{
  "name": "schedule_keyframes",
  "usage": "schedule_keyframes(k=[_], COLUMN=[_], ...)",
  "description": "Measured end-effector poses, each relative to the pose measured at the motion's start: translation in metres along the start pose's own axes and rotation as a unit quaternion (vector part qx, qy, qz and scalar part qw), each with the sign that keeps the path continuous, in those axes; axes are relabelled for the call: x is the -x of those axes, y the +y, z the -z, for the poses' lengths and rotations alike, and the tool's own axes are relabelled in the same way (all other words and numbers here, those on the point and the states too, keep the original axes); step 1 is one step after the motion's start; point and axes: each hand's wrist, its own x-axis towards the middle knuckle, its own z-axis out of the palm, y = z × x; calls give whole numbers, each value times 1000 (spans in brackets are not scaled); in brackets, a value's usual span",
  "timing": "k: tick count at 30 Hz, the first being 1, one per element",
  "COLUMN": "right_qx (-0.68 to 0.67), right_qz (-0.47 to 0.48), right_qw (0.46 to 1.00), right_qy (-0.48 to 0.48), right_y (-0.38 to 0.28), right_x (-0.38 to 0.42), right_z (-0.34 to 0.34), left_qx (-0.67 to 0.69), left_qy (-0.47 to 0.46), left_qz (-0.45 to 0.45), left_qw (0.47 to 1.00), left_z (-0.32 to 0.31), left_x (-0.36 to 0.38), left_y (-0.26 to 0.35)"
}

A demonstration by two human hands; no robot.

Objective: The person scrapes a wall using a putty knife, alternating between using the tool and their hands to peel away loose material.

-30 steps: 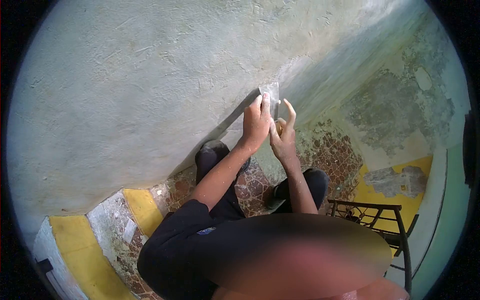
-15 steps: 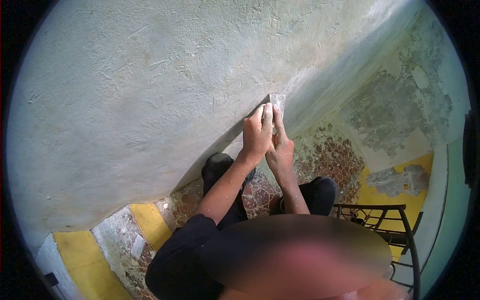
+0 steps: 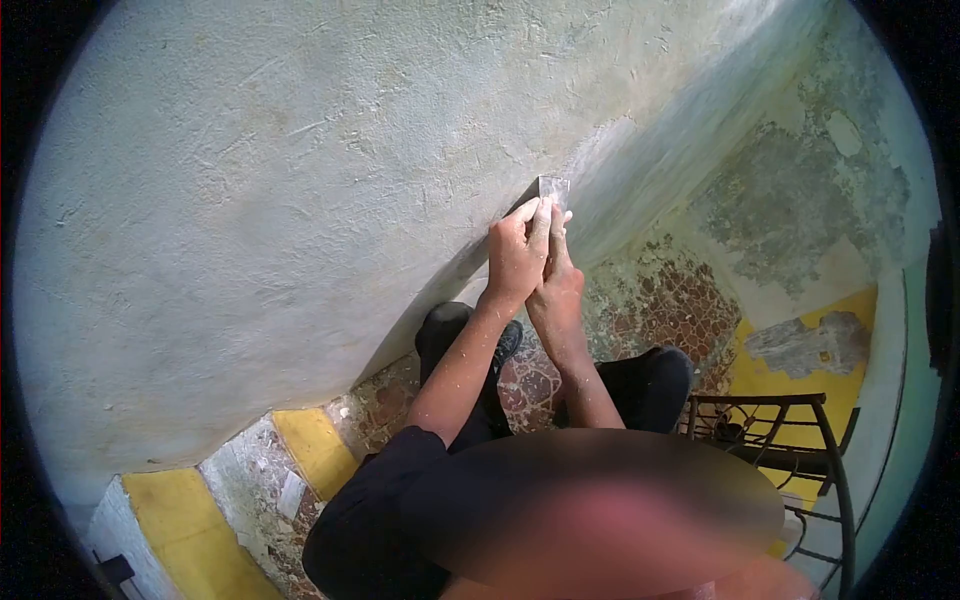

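A flat grey scraper blade [image 3: 556, 187] is against the pale rough wall [image 3: 300, 180], near where the surface turns away on the right. My left hand [image 3: 516, 258] is closed, its fingers pressed along the blade. Beside it, my right hand [image 3: 557, 298] is also closed round the scraper, with fingers extended up the blade. The handle is hidden by both hands. Pale dust coats my fingers and specks my forearms.
My dark-clad knees and a shoe [image 3: 508, 343] are below my hands on patterned, debris-strewn tiles [image 3: 527, 390]. Yellow-edged steps [image 3: 195, 530] lie at lower left. At lower right stands a dark metal railing [image 3: 835, 470]; peeling plaster [image 3: 770, 210] covers the far wall.
Both hands and the scraper have shifted slightly upward in view along the wall. The floor, steps and railing appear a little further right as the view shifts.
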Motion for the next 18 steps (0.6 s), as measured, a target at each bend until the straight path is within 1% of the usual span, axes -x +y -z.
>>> schedule_keyframes(k=[2,4,5,7,8,10,11,13,16,18], right_qx=[-9,-37,-39,-7,-9,5,6,5,4,9], right_qz=[8,-35,-34,27,28,66,65,34,51,38], right_qw=[1000,998,998,1000,1000,997,998,999,999,999], right_qy=[3,-35,-34,8,8,26,27,11,18,14], right_y=[0,-6,-5,3,6,9,10,10,10,8], right_x=[-1,-2,-3,-3,-4,-7,-7,-9,-13,-21], right_z=[1,4,4,2,2,2,4,8,10,11], left_qx=[-14,-29,-36,-44,-45,-46,-39,-30,-1,8], left_qy=[3,8,13,17,21,24,29,33,47,43], left_qz=[-4,-9,-18,-26,-34,-41,-43,-46,-39,-56], left_qw=[1000,1000,999,999,998,998,998,998,998,997], left_z=[-2,-4,-5,-8,-9,-11,-13,-17,-23,-25], left_x=[0,0,0,0,-1,-2,-2,-3,-7,-13], left_y=[2,3,5,2,0,-1,-2,0,6,11])
